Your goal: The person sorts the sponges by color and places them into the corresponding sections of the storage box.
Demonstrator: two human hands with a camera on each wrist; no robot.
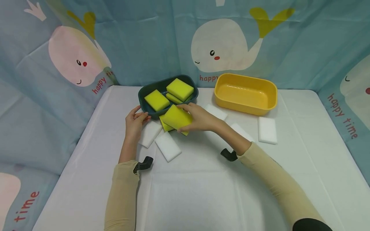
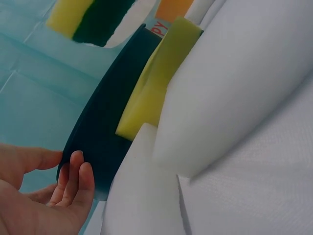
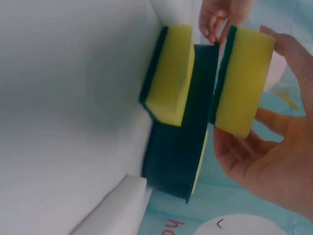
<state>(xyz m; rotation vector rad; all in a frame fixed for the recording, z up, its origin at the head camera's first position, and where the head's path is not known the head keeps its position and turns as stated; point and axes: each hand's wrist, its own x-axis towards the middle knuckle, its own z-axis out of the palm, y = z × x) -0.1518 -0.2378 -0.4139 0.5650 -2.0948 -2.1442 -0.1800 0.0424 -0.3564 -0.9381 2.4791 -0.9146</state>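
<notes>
A dark green tub [image 1: 143, 100] at the back of the table holds several yellow sponges [image 1: 180, 89]. My left hand [image 1: 134, 124] grips the tub's near left rim, thumb and fingers on either side of the wall in the left wrist view. My right hand [image 1: 200, 118] holds a yellow sponge with a green scouring layer [image 3: 244, 81] by its edges, just above the tub's near side. Another yellow sponge [image 3: 171, 73] leans against the tub's outer wall, partly behind the held one in the head view. White sponge blocks [image 1: 168, 146] lie just in front of the tub.
A yellow tub [image 1: 245, 93] stands at the back right. A white block [image 1: 267, 130] lies before it, and more white blocks [image 1: 216, 112] lie partly under my right arm. A whale-printed blue curtain [image 1: 150, 41] hangs behind the white-covered table [image 1: 196, 195].
</notes>
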